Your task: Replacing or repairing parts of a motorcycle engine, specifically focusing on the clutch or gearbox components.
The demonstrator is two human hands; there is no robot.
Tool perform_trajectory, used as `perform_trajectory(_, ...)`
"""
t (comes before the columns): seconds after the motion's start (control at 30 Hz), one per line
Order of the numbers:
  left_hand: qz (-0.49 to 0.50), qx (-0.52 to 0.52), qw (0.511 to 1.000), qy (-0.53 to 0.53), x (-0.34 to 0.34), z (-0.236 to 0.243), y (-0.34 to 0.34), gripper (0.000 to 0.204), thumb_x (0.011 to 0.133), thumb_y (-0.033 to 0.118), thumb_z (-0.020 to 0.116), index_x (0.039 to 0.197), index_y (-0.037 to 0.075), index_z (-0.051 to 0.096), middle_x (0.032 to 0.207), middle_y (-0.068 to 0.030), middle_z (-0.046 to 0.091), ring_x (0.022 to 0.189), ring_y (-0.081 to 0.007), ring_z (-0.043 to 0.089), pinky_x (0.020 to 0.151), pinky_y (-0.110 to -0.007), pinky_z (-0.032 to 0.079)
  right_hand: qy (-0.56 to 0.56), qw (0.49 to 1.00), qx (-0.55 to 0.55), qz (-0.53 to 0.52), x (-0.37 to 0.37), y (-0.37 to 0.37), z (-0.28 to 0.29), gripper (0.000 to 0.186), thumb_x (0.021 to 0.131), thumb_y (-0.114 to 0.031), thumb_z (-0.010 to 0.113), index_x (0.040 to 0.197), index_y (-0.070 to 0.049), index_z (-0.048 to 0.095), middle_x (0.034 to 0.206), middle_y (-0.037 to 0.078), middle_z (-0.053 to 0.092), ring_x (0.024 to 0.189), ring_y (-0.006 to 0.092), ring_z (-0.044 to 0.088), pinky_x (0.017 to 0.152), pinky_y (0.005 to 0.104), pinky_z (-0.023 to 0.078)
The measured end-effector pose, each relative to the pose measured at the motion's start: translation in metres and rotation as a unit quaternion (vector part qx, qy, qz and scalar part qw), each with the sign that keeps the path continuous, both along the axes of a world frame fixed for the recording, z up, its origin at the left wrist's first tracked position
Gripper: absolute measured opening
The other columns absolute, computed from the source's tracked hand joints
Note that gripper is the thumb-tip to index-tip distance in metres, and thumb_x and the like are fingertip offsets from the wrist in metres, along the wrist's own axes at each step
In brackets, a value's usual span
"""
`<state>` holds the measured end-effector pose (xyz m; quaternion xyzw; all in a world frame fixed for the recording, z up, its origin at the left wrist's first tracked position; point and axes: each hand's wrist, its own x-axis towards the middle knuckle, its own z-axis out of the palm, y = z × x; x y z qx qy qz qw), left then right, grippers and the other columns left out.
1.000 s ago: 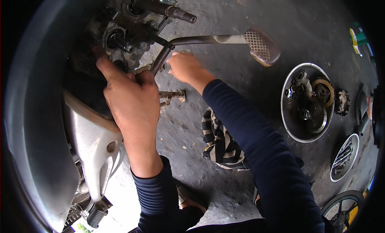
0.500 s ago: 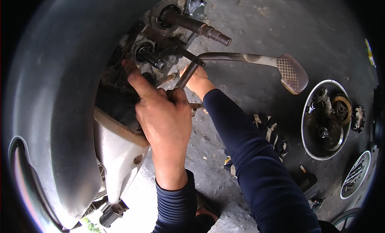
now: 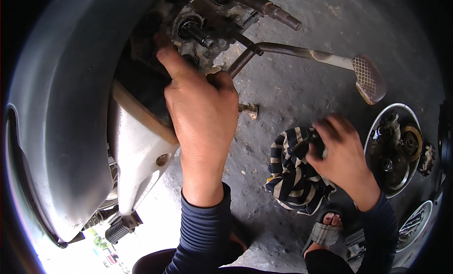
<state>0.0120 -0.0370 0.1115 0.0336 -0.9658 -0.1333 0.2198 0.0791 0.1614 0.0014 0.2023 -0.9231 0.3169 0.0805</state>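
Observation:
My left hand (image 3: 200,113) reaches into the uncovered side of a motorcycle engine (image 3: 219,57). Its index finger stretches beside a dark splined shaft (image 3: 200,36), while the thumb is bent and the other fingers are hidden behind the hand. What they grip cannot be made out. My right hand (image 3: 342,153) is over a bundled, dark-and-cream striped cloth (image 3: 295,182) on the floor. Its fingers are blurred and curved, with thumb and fingertips apart around a dark fold; contact is unclear. A foot pedal (image 3: 369,80) on a bent lever sticks out from the engine.
A metal bowl (image 3: 395,189) of oily gears and clutch parts stands at right, with a toothed disc (image 3: 427,160) beside it. A smaller dish (image 3: 424,212) holds bolts. My sandalled foot (image 3: 326,232) is below the cloth. Grey bodywork (image 3: 71,109) fills the left.
My right hand has left the area under the pedal lever and moved right and nearer, to the striped cloth. My left hand stays at the engine. The view has shifted slightly.

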Motion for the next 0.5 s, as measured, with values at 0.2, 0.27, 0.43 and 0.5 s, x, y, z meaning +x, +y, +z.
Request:
perform_trajectory(0.2, 0.005, 0.013, 1.000, 0.021, -0.005, 0.007, 0.012, 0.049, 0.076, -0.005, 0.059, 0.117, -0.008, 0.032, 0.062, -0.0255, 0.060, 0.063, -0.0427, 0.066, 0.061, -0.042, 0.053, -0.551, 0.794, -0.031, 0.255, 0.087, 0.106, 0.025, 0.039, 0.069, -0.031, 0.075, 0.095, -0.004, 0.070, 0.079, 0.009, 0.065, 0.072, 0.0248, 0.065, 0.072, 0.0358, 0.052)
perform_trajectory(0.27, -0.009, 0.019, 1.000, 0.017, -0.007, 0.005, 0.013, 0.047, 0.076, -0.004, 0.060, 0.114, -0.006, 0.032, 0.064, -0.0269, 0.060, 0.065, -0.0448, 0.066, 0.062, -0.042, 0.053, -0.674, 0.670, 0.048, 0.307, 0.120, 0.145, 0.019, 0.042, 0.068, -0.037, 0.079, 0.097, -0.007, 0.073, 0.086, 0.010, 0.071, 0.081, 0.0237, 0.069, 0.075, 0.0341, 0.053)
perform_trajectory(0.43, -0.022, 0.000, 1.000, 0.017, -0.006, 0.009, 0.004, 0.051, 0.077, -0.003, 0.059, 0.118, -0.005, 0.030, 0.070, -0.0305, 0.062, 0.073, -0.0496, 0.065, 0.069, -0.046, 0.053, -0.775, 0.573, 0.038, 0.262, 0.182, 0.196, 0.063, 0.037, 0.082, -0.036, 0.072, 0.112, -0.015, 0.072, 0.093, 0.009, 0.073, 0.088, 0.0234, 0.070, 0.083, 0.0331, 0.054)
perform_trajectory(0.5, -0.019, 0.029, 0.999, 0.001, -0.006, 0.007, 0.008, 0.053, 0.076, -0.003, 0.059, 0.120, -0.005, 0.029, 0.072, -0.0318, 0.062, 0.075, -0.0501, 0.065, 0.070, -0.048, 0.053, -0.741, 0.599, 0.008, 0.304, 0.179, 0.198, 0.068, 0.034, 0.084, -0.035, 0.070, 0.112, -0.014, 0.072, 0.096, 0.010, 0.071, 0.090, 0.0238, 0.069, 0.082, 0.0337, 0.054)
